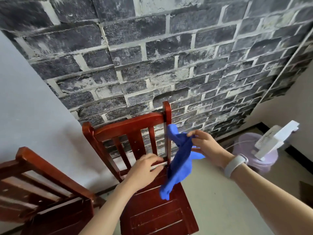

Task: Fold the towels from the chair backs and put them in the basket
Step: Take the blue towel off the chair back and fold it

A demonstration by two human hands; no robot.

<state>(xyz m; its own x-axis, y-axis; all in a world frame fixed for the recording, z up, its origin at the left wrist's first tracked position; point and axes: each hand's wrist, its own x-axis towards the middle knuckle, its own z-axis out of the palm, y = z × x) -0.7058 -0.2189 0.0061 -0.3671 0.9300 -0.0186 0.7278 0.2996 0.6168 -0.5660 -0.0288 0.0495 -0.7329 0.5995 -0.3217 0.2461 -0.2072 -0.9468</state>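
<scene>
A blue towel (180,160) hangs crumpled in the air beside the right post of a red wooden chair (128,126). My right hand (205,144) pinches the towel near its top edge, and the rest of it droops down over the chair's seat. My left hand (144,172) is over the back of the seat, just left of the towel, with its fingers spread and loosely bent and nothing held in them. A pale purple basket (245,141) stands on the floor at the right, by the wall.
A second red wooden chair (47,170) stands at the lower left. A white folded object (276,139) lies across the basket's top. A dark brick-pattern wall (152,56) rises behind the chairs. Pale floor (216,200) stretches right of the near chair.
</scene>
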